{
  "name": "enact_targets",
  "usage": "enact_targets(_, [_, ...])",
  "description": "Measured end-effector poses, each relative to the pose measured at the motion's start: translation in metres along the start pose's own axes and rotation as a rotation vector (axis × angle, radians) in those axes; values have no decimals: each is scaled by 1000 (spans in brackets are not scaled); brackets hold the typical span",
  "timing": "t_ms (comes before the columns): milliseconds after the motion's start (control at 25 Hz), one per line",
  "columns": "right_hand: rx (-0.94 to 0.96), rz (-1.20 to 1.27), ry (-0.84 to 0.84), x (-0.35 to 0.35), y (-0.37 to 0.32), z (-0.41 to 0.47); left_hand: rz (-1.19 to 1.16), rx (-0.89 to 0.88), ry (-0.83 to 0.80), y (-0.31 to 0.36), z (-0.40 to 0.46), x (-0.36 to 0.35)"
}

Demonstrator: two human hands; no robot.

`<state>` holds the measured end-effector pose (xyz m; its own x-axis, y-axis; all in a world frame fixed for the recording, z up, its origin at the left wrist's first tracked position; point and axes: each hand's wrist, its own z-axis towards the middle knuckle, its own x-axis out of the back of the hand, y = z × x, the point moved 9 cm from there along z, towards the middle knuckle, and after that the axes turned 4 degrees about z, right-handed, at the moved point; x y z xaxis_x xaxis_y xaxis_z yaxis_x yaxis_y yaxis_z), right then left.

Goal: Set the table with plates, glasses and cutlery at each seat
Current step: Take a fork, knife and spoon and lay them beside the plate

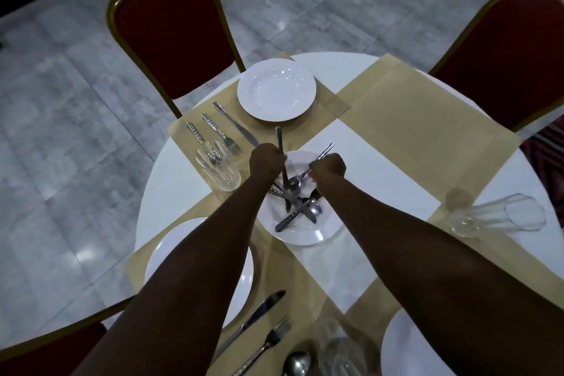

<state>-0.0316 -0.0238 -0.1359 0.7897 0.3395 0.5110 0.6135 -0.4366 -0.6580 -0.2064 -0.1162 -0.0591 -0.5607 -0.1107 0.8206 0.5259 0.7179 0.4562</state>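
far-left seat: plate [276, 90] on a tan placemat [210, 122] at the table's [360, 162] far-left edge; knife [235, 123], fork [221, 134] and a third piece [200, 139] side by side left of it, upright glass [218, 166] at their near end.
near-left seat: plate [171, 253] at the near-left edge, mostly under the left forearm; knife [253, 317], fork [268, 342], spoon [296, 363] to its right, a glass [338, 348] beyond them.
left hand [266, 162]: fingers curled round a cutlery handle [280, 139], held near upright, tip down among the pile.
centre plate [305, 232]: middle of the table, holds a loose cutlery pile [297, 207], pieces crossing.
right hand [329, 166]: closed on a thin utensil [323, 153] angled up to the right, above the centre plate.
near-right seat: plate [406, 348] partly in view at the near edge.
right edge: glass [497, 215] lying on its side, across placemat and bare top.
chairs: red with gold frames, one far left [171, 30], one far right [512, 58].
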Motion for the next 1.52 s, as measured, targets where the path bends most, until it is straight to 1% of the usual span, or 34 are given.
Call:
enact_targets(80, [87,-1,22,18,-21,-6,-116,-1,35,0,2,10])
enact_targets(160, [194,-9,36,38,-46,-19,-312,-31,32,3,3,19])
enact_targets(200, [253,-10,12,44,-58,-28,-395,-50,33,4,2,24])
enact_targets(320, [458,-104,-125,51,-81,-60,-499,-113,42,9,-11,38])
enact_targets(440, [542,-161,-388,39,-79,-93,-620,-147,0,6,-33,42])
enact_targets(480, [610,-254,-462,30,-77,-105,-642,-150,-6,2,-39,42])
enact_targets(560, [816,-617,-546,8,-64,-127,-666,-163,-22,-7,-49,41])
enact_targets(600, [887,-766,-572,-2,-54,-138,-686,-171,-31,-10,-53,41])
enact_targets(640, [925,-854,-584,-10,-43,-144,-712,-177,-32,-12,-56,42])
enact_targets(680, [957,-894,-576,-16,-34,-150,-733,-182,-28,-15,-60,44])
enact_targets(840, [1059,-909,-515,-29,-13,-160,-768,-166,-2,-23,-72,52])
enact_targets(960, [1119,-950,-492,-34,-3,-164,-832,-140,-21,-29,-75,50])
enact_targets(1240, [1207,-1001,-505,-33,-2,-176,-831,-139,0,-33,-81,48])
enact_targets(1440, [1355,-989,-409,-21,3,-186,-800,-161,27,-28,-87,51])
enact_targets(1520, [1384,-943,-387,-16,6,-187,-800,-157,26,-30,-86,50])
